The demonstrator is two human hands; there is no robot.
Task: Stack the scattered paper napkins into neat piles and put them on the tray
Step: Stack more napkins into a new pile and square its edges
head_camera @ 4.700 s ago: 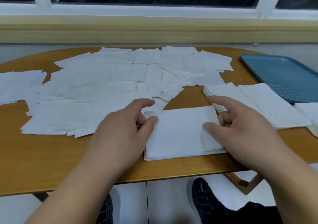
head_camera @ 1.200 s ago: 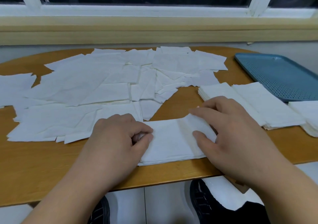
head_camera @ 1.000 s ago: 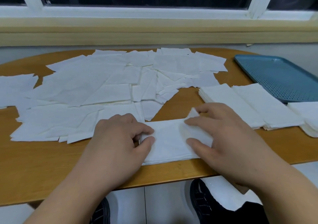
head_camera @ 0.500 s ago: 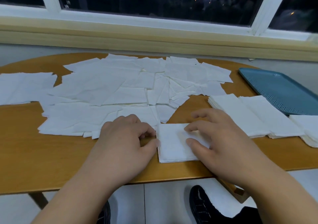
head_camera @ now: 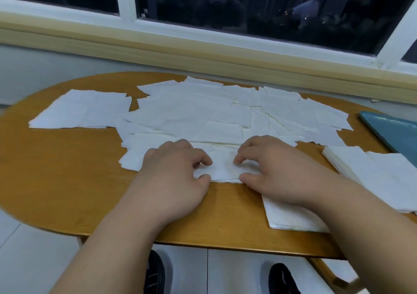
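Many white paper napkins point(head_camera: 203, 117) lie scattered and overlapping across the middle of the round wooden table point(head_camera: 67, 181). My left hand point(head_camera: 176, 176) and my right hand point(head_camera: 277, 172) sit side by side at the near edge of the scatter. Each pinches one end of a single napkin point(head_camera: 223, 167) between curled fingers and thumb. A folded napkin pile point(head_camera: 291, 219) lies near the front edge, partly under my right forearm. Neat napkin stacks point(head_camera: 372, 174) rest at the right. The blue tray point(head_camera: 392, 131) is at the far right, mostly cut off.
A window sill and wall run close behind the table. A separate patch of napkins point(head_camera: 83, 111) lies at the far left. Bare wood shows on the near left. My black shoes point(head_camera: 155, 273) are on the floor below the table's front edge.
Both hands left the folded pile and moved forward to a napkin at the scatter's near edge. The pile now lies under my right forearm. The view swung left.
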